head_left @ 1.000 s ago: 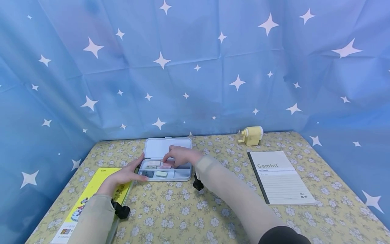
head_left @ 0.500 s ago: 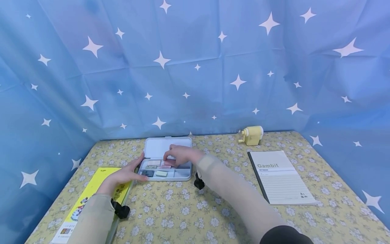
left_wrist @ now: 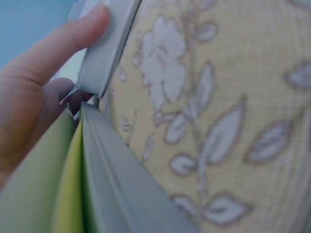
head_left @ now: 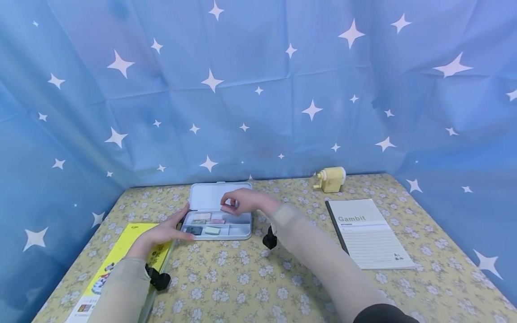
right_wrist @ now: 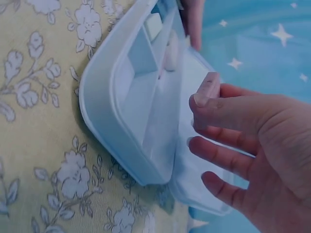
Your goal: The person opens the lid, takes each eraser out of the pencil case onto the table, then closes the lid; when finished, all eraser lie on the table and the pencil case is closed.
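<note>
At left, over a yellow book, the left hand grips the open white case, thumb on its near rim; its other fingers are partly hidden. Small blocks lie inside. Further right, the right hand pinches a pink block above the case, remaining fingers loosely apart. The step appears to be handling one block; the next move likely calls for a steady case and firm pinch.
</note>
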{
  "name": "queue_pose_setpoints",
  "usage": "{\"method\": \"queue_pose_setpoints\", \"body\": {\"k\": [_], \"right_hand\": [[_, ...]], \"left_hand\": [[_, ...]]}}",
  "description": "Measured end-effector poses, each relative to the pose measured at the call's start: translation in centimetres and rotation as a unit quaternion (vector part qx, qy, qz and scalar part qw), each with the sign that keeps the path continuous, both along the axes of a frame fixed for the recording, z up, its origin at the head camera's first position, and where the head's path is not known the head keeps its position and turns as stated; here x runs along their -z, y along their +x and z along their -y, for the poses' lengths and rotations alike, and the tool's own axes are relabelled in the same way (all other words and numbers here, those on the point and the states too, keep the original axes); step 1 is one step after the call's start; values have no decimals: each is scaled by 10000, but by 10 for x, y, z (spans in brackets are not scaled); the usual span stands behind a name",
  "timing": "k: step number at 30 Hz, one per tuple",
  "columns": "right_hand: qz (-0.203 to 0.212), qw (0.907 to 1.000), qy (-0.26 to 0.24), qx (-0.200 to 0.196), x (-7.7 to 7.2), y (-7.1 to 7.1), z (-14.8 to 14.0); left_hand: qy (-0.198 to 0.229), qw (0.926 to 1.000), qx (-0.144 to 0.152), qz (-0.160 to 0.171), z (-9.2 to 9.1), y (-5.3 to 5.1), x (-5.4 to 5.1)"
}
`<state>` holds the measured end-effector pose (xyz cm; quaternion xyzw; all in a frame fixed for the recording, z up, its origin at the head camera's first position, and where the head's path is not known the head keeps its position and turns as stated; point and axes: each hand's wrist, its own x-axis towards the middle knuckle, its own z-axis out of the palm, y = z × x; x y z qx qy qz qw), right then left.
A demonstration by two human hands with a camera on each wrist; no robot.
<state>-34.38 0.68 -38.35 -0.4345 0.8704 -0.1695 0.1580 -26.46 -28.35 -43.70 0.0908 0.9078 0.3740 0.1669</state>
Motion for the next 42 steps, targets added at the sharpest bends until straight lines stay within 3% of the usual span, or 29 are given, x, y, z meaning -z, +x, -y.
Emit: {"method": "queue_pose_setpoints", "body": {"k": [8,19,27,31,42], "right_hand": [[533,9977,-341,226,0,7,-18],[618,9926,-857,594,7,10,-39],[866,9804,-1467,986,12,17,-63],[732,9774,-1638,1121,15,20,-75],[872,9580,-2164,1666,26,30,-108]], "left_hand": [[-14,10000,2,50,3,0,1],[32,9998,171,-1,2,0,0],[-26,9999,132,-17,1,-1,0],[-39,9999,129,-18,1,-2,0],[34,9999,121,15,1,1,0]]}}
